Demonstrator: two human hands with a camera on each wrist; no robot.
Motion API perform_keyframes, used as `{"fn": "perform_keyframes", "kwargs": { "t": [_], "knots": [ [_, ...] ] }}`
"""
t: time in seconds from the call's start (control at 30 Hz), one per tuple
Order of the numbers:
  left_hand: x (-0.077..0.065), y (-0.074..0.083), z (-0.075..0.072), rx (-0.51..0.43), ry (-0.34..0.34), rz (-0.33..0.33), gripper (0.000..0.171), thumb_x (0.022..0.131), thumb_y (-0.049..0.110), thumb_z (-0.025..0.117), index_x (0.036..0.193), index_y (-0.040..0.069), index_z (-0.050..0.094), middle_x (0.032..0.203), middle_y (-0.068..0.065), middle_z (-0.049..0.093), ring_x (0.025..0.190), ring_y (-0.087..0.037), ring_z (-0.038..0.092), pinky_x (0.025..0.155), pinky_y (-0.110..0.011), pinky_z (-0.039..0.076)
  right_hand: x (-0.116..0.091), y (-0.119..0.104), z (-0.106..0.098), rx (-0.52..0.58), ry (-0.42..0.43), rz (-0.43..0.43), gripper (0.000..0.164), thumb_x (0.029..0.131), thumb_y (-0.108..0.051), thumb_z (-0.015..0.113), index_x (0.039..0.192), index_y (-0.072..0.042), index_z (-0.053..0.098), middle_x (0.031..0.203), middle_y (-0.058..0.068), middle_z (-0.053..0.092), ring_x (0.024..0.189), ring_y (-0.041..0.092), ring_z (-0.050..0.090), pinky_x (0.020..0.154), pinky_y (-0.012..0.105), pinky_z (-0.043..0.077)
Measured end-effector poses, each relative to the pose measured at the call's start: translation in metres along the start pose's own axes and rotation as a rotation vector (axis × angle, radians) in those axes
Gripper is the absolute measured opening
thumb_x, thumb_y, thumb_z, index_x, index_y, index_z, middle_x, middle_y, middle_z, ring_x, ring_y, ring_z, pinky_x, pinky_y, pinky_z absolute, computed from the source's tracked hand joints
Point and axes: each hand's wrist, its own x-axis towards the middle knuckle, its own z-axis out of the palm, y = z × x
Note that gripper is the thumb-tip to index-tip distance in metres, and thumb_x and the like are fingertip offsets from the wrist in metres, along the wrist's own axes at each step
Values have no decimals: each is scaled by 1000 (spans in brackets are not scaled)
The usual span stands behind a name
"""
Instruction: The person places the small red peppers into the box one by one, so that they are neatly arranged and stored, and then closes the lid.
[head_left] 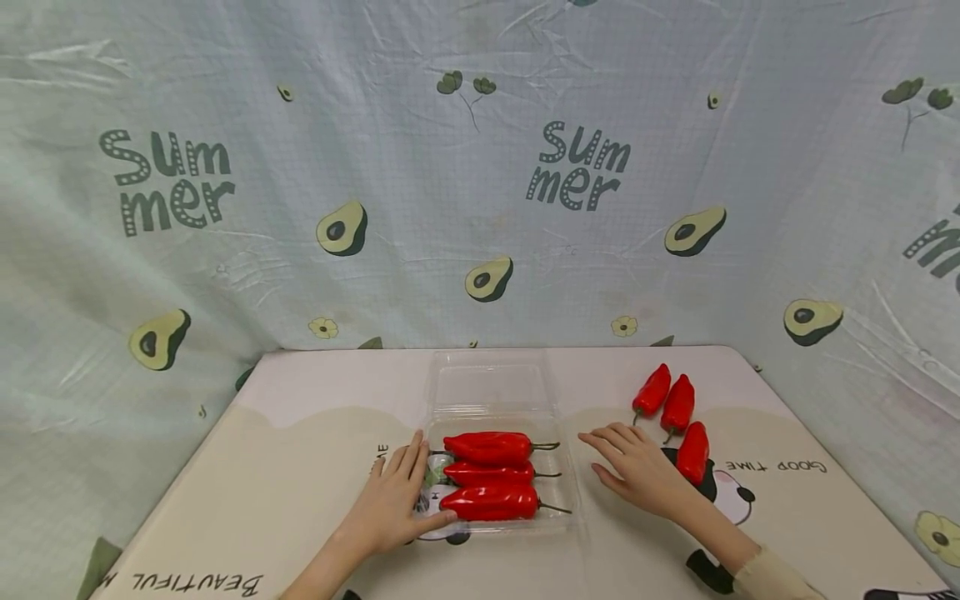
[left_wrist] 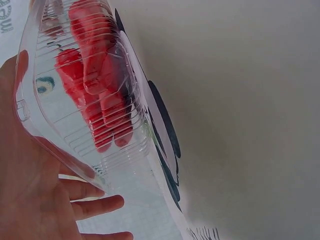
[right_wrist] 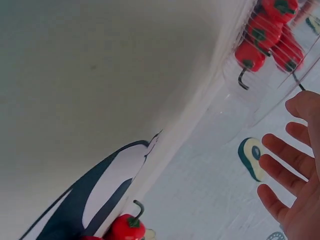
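Note:
A clear plastic clamshell box [head_left: 517,527] lies on the table with its lid [head_left: 491,386] folded back. Several red peppers [head_left: 491,502] lie crosswise in it, green stems pointing right. My left hand [head_left: 392,506] rests along the box's left side, fingers fairly straight and thumb over the near corner. In the left wrist view this hand [left_wrist: 35,192] touches the box rim [left_wrist: 25,107]. Just right of the box, my right hand [head_left: 637,471] hovers with fingers spread and nothing held. The right wrist view shows that hand [right_wrist: 300,175] near the pepper stems at the box's end.
Three loose red peppers [head_left: 678,406] lie on the table [head_left: 315,483] to the right, beyond and beside my right hand. A patterned curtain [head_left: 420,167] hangs behind the table's far edge and along its sides.

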Motion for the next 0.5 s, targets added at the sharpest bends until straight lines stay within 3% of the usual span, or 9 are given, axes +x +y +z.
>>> {"fn": "perform_keyframes", "kwargs": {
  "t": [0.4, 0.5],
  "knots": [
    [-1, 0, 0, 6, 14, 1, 99, 72, 71, 46, 137, -2, 30, 146, -16, 25, 126, -34, 34, 97, -61, 28, -22, 16, -4, -62, 10, 26, 54, 62, -18, 76, 113, -12, 59, 102, 1, 60, 93, 19, 53, 78, 37, 42],
    [-1, 0, 1, 6, 16, 2, 99, 72, 71, 46, 137, -2, 30, 146, -16, 25, 126, -34, 34, 97, -61, 28, -29, 22, -6, -75, 11, 16, 45, 69, -23, 72, 111, -12, 60, 101, 2, 60, 94, 20, 53, 78, 38, 43]
  ]
}}
